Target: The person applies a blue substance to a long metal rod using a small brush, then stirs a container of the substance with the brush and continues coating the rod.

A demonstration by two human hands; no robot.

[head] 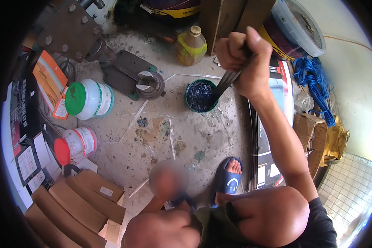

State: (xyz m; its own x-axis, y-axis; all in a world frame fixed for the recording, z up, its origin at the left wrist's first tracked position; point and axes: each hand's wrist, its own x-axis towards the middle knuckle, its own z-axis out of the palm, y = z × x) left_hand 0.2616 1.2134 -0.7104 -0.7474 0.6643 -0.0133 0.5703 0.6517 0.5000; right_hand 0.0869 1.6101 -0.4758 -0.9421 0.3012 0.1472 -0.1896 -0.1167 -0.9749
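Observation:
My right hand (246, 63) grips a dark flat bar (228, 83) in a fist, thumb up. The bar slants down to the left. Its lower end is inside a small round green-rimmed tub (186, 96), among a dark, glossy, grease-like mass (201, 94) with bright reflections. The tub stands on the stained concrete floor (201, 136). My left hand (168, 181) hangs low near my left foot, in front of my knee. It is blurred, so I cannot tell its fingers or whether it holds anything.
A grey-and-green metal fixture (150, 85) lies left of the tub. White jars with a green lid (75, 98) and a red lid (62, 151) stand farther left. Brown cartons (90, 198) sit lower left. A plastic jug (192, 46), flat boxes (266, 136) and blue cord (314, 83) surround the area.

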